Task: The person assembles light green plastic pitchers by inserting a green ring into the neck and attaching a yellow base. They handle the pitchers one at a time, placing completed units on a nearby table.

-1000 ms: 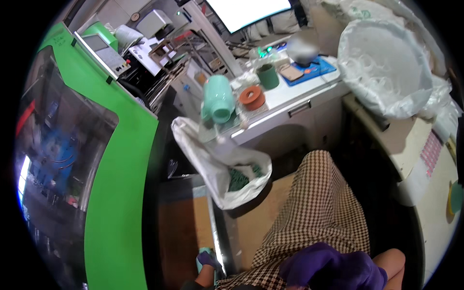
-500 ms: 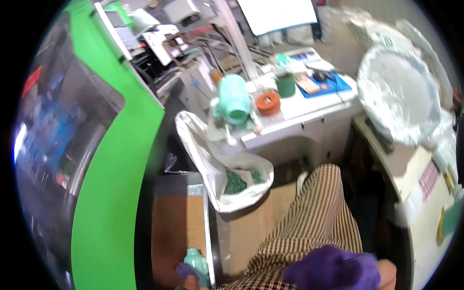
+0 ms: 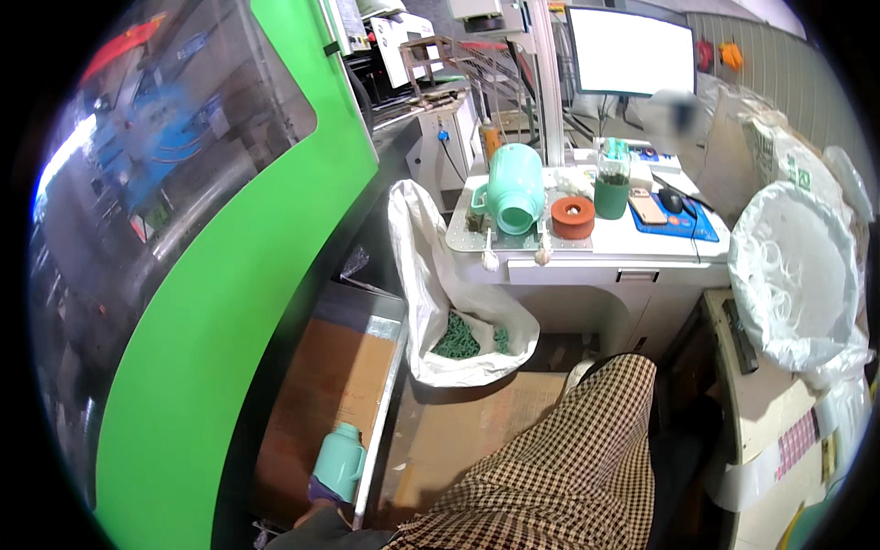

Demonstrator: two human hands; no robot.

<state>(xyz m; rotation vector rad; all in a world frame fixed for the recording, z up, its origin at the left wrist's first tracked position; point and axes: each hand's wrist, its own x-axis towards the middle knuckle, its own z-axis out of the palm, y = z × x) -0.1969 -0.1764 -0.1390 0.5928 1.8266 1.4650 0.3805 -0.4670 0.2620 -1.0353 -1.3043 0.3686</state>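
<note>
Left hand (image 3: 323, 493) fingers clamp a green jug (image 3: 338, 461) above the cardboard floor (image 3: 458, 431); right hand unseen.

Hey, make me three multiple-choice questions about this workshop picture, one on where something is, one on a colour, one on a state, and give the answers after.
1. Where is the small mint-green jug that the left hand holds?
A. On the white bench
B. Low down by the cardboard box, near the metal edge
C. Inside the white sack

2. What colour is the round puck-shaped piece on the bench?
A. Orange-red
B. Blue
C. Yellow

3. How does the large teal jug on the bench stand?
A. Upright with its lid on
B. Hanging from a hook
C. Lying on its side, mouth toward the camera

Answers:
1 B, the jug shows at the lower edge beside the cardboard box.
2 A, it is orange-red next to the dark green cup.
3 C, its round opening faces the viewer.
</note>
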